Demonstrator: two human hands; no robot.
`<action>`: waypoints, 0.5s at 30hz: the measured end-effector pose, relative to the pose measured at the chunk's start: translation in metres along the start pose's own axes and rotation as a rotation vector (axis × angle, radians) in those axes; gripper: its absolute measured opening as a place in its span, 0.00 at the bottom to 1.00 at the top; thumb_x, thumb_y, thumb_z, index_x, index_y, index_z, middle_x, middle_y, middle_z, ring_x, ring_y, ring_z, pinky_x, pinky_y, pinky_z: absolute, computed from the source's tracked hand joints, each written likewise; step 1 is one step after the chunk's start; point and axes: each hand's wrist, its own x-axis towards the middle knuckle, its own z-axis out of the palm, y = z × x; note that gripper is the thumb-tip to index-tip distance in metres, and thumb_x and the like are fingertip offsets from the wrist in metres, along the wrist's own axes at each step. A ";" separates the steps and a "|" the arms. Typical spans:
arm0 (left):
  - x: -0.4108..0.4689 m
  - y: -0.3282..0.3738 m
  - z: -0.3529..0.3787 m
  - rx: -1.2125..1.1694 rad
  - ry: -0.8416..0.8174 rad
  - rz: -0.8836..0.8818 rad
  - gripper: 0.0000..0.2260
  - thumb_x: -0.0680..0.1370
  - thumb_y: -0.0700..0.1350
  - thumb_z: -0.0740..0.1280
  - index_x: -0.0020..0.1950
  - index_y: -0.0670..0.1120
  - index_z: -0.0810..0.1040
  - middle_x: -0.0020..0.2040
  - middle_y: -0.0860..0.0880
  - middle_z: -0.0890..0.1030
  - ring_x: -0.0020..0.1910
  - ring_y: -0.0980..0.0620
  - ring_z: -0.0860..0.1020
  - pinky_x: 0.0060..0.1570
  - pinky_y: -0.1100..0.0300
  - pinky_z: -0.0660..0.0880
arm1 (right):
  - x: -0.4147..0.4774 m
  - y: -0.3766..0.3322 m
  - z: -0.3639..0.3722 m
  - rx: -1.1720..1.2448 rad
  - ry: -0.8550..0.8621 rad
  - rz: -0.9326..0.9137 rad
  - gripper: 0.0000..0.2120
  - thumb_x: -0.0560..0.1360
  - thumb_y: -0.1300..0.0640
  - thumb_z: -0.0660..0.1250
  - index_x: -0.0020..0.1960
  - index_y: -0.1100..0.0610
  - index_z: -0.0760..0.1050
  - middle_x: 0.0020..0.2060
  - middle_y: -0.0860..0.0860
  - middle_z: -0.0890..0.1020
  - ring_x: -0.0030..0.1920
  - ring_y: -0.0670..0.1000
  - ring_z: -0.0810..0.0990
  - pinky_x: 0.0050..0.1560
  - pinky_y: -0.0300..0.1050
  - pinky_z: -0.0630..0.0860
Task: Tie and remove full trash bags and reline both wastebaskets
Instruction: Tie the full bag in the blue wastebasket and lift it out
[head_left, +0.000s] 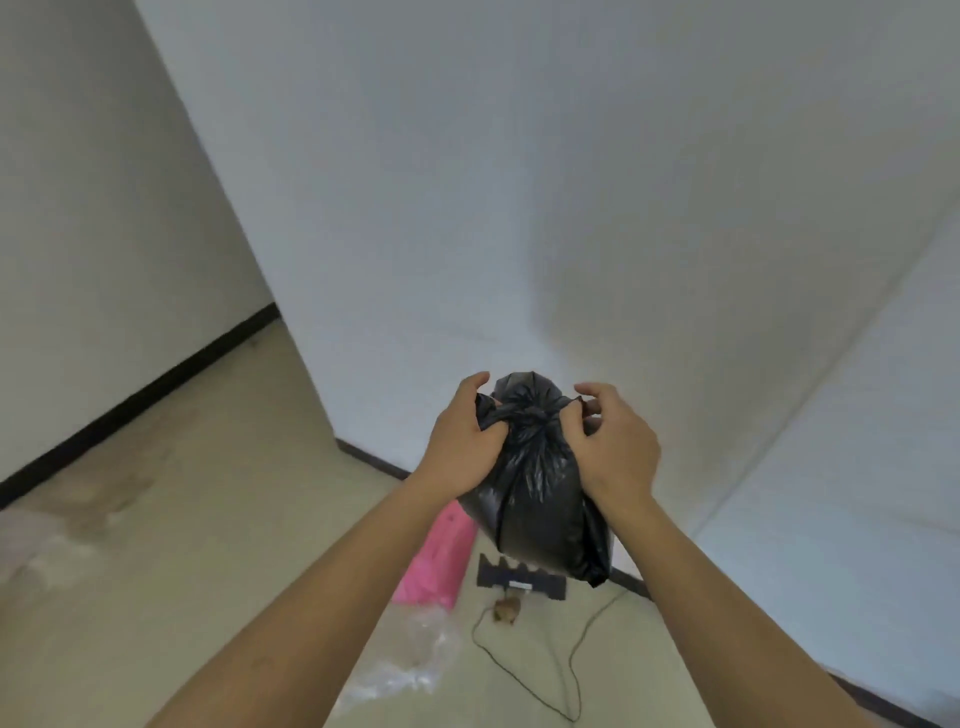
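Observation:
A full black trash bag (543, 499) hangs in the air in front of me, its top gathered into a knot between my hands. My left hand (462, 441) grips the left tail of the bag's neck with curled fingers. My right hand (610, 441) pinches the right tail of the neck, fingers curled over the plastic. Both forearms reach up from the bottom of the view. No wastebasket is in view.
A pink bag (436, 561) lies on the beige floor below the black bag. Beside it sit a black notched object (519, 577), a small brown scrap (506, 608), a thin black cord (524, 675) and clear crumpled plastic (400, 665). White walls close in ahead and right.

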 end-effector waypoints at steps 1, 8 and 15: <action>0.006 -0.021 -0.044 -0.002 0.082 -0.045 0.28 0.76 0.44 0.64 0.75 0.54 0.62 0.58 0.50 0.78 0.58 0.50 0.77 0.64 0.49 0.72 | 0.010 -0.035 0.039 0.025 -0.068 -0.056 0.20 0.73 0.39 0.55 0.58 0.45 0.77 0.40 0.40 0.80 0.41 0.44 0.80 0.39 0.38 0.67; -0.015 -0.172 -0.323 -0.055 0.592 -0.271 0.27 0.78 0.42 0.66 0.76 0.51 0.64 0.58 0.47 0.79 0.58 0.48 0.77 0.63 0.48 0.74 | -0.012 -0.279 0.301 0.147 -0.482 -0.476 0.13 0.73 0.42 0.60 0.55 0.41 0.75 0.42 0.38 0.78 0.40 0.42 0.77 0.38 0.34 0.66; -0.015 -0.294 -0.533 -0.090 0.780 -0.336 0.27 0.78 0.40 0.66 0.75 0.51 0.64 0.52 0.55 0.78 0.53 0.55 0.78 0.52 0.63 0.73 | -0.051 -0.456 0.491 0.272 -0.728 -0.673 0.10 0.78 0.44 0.59 0.58 0.41 0.72 0.47 0.38 0.78 0.44 0.37 0.77 0.41 0.31 0.71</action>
